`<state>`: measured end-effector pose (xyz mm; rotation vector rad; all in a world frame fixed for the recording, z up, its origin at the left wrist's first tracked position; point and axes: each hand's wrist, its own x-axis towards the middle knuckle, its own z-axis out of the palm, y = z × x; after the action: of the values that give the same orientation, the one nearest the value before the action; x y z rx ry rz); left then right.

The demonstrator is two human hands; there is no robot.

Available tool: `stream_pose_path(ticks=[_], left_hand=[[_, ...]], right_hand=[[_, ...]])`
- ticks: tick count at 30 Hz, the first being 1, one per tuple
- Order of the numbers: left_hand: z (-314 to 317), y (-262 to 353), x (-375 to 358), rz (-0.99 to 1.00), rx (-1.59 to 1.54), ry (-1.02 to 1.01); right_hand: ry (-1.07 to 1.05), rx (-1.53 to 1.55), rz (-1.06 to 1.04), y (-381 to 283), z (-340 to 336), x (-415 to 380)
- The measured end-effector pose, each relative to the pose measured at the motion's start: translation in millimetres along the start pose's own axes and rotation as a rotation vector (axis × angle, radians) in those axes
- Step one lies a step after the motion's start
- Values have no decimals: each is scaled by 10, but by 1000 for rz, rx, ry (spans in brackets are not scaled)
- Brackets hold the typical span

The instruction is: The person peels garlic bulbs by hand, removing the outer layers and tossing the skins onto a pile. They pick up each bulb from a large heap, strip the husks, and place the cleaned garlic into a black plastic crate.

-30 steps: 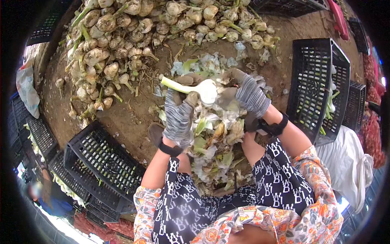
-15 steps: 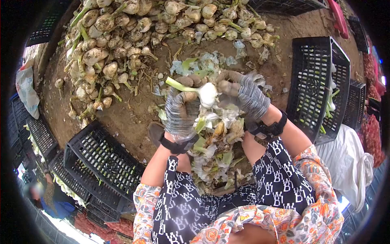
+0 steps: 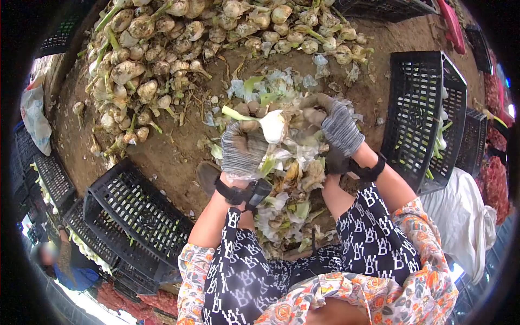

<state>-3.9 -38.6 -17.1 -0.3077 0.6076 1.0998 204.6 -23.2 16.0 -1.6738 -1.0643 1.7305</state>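
Observation:
A white garlic bulb [image 3: 273,128] with a green stem pointing left is in my left hand [image 3: 242,142], which wears a grey knit glove with dirt-stained fingers. The fingers are closed around the stem and the bulb's left side. Just right of the bulb, my gloved right hand [image 3: 337,125] is curled, with its thumb and fingers drawn together. Whether a bit of skin is pinched there is hidden. Beneath both hands lies a heap of peeled garlic skins [image 3: 292,179] and leaf scraps, between my legs.
A large pile of soiled garlic bulbs [image 3: 157,65] covers the ground ahead and left. Black plastic crates [image 3: 414,114] stand at right, and more crates [image 3: 143,208] at left hold stemmed garlic. A white sack [image 3: 457,216] lies at right. Another person [image 3: 70,265] is at lower left.
My right hand has shifted slightly right, away from the bulb, opening a gap between them. My left hand still holds the bulb in nearly the same place, slightly turned.

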Motion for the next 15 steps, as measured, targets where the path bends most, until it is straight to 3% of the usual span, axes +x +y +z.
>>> stream_pose_path(ticks=[1,3,6,8,11,12,15], left_hand=[[-5,-5,7,16,-21,4],[-5,-19,10,43,-57,14],[9,-35,21,89,-35,25],[46,-36,38,134,62,-30],[208,-23,17,166,64,-40],[244,-33,11,168,40,-31],[214,-63,66,185,42,-255]], right_hand=[[-42,169,62,-136,58,-44],[-56,66,-44,-57,105,34],[-64,-395,-300,11,220,97],[-160,116,195,-304,319,-9],[-238,225,-38,-151,242,-52],[-284,375,91,-208,215,-67],[-316,585,168,-18,166,25]])
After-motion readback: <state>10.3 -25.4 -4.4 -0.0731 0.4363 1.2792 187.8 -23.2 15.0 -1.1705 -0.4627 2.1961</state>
